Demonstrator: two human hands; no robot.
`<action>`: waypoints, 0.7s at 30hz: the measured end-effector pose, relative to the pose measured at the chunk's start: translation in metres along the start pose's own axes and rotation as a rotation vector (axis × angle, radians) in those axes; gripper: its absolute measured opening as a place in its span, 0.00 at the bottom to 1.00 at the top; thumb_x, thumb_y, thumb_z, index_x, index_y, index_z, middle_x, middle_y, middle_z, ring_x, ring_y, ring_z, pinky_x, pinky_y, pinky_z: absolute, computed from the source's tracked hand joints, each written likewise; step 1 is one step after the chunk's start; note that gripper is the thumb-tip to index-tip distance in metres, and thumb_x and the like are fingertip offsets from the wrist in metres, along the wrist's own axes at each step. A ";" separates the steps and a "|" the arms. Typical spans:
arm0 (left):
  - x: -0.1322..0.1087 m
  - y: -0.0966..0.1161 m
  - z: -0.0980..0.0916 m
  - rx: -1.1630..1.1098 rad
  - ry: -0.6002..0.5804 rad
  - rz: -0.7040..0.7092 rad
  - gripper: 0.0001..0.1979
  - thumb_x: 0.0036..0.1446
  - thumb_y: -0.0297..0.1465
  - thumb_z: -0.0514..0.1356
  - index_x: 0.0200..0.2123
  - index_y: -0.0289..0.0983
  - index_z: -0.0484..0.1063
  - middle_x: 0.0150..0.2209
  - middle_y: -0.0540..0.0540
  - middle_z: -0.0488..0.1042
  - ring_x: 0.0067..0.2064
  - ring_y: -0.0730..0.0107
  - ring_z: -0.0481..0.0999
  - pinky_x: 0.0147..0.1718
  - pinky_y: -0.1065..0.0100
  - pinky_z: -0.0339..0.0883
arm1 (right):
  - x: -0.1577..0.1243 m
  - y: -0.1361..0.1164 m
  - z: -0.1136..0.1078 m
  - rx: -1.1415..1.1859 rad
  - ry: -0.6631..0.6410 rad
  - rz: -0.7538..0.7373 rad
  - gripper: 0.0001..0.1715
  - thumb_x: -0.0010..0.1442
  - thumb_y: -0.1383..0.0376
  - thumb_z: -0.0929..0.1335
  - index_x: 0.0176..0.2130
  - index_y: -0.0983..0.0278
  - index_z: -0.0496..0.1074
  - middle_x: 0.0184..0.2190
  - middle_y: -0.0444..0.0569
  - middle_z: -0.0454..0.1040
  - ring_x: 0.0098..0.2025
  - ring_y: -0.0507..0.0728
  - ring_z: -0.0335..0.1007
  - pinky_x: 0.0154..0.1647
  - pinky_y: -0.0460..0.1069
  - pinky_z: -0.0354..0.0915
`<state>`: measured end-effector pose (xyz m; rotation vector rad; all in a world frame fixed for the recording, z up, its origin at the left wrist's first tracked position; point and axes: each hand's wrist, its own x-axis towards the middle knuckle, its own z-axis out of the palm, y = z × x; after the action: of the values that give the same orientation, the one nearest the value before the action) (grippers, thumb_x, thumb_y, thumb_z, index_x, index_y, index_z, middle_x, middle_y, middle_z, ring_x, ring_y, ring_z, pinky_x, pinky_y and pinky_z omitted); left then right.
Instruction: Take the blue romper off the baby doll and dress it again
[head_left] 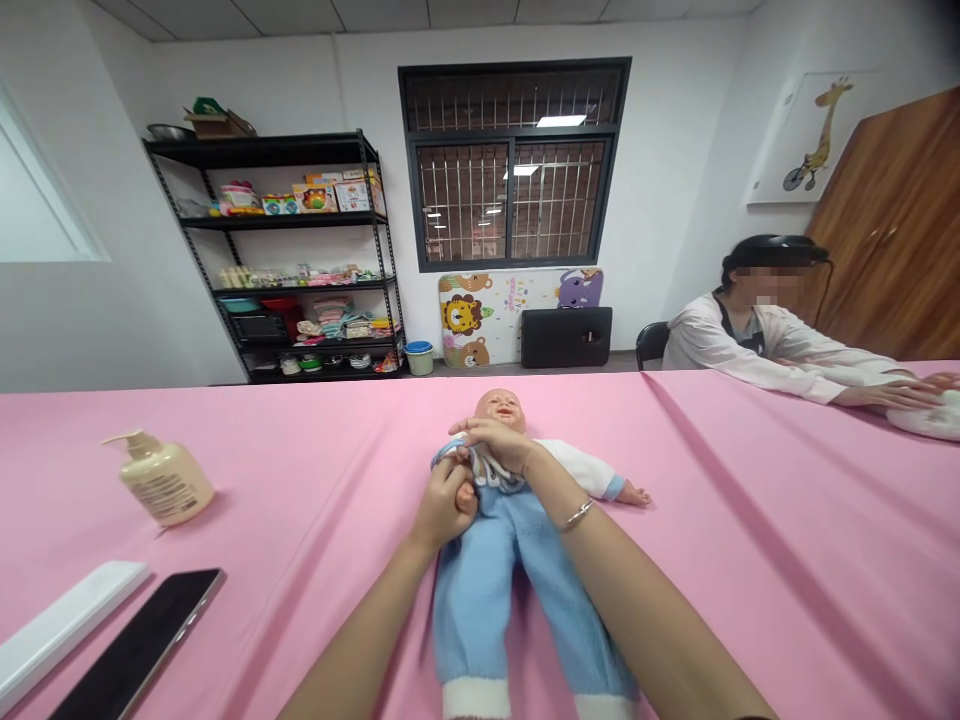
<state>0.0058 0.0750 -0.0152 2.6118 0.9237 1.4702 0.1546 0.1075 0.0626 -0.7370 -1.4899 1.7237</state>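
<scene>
A baby doll lies on its back, wearing a white top with blue cuffs and light blue trousers. Closed around the doll's hand, on the left of its chest, is my left hand. My right hand lies across the doll's upper chest, fingers stretched out to the left. Its fingertips reach the blue cuff beside my left knuckles; whether they pinch the cloth is hidden. On the right, the doll's other arm stretches outward with its hand showing.
Pink cloth covers the table. To the left stand a pump bottle, a black phone and a long white case. Across on the right, a person in a headset reaches over a white thing. Shelves stand behind.
</scene>
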 end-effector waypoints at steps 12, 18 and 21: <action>0.019 0.012 -0.020 -0.281 0.222 -0.295 0.04 0.46 0.29 0.53 0.29 0.37 0.61 0.34 0.43 0.69 0.39 0.64 0.70 0.41 0.63 0.66 | 0.044 0.046 -0.018 -0.567 0.587 -0.246 0.18 0.56 0.58 0.62 0.41 0.67 0.65 0.40 0.53 0.72 0.43 0.55 0.67 0.47 0.50 0.59; 0.019 -0.042 -0.037 -0.477 0.694 -1.021 0.09 0.47 0.34 0.50 0.33 0.37 0.59 0.32 0.46 0.66 0.33 0.67 0.71 0.26 0.68 0.69 | 0.032 0.047 -0.026 -0.771 0.683 -0.222 0.20 0.59 0.56 0.59 0.40 0.69 0.67 0.36 0.53 0.73 0.41 0.56 0.67 0.45 0.50 0.60; -0.001 -0.070 -0.037 -0.318 0.708 -1.157 0.12 0.48 0.33 0.52 0.37 0.36 0.58 0.33 0.46 0.65 0.33 0.67 0.70 0.25 0.65 0.69 | 0.019 0.037 -0.026 -0.853 0.693 -0.208 0.19 0.60 0.56 0.58 0.37 0.68 0.68 0.34 0.54 0.73 0.41 0.58 0.67 0.43 0.50 0.60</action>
<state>-0.0570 0.1223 -0.0146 0.8820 1.6152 1.8063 0.1592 0.1355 0.0229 -1.3691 -1.6583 0.5032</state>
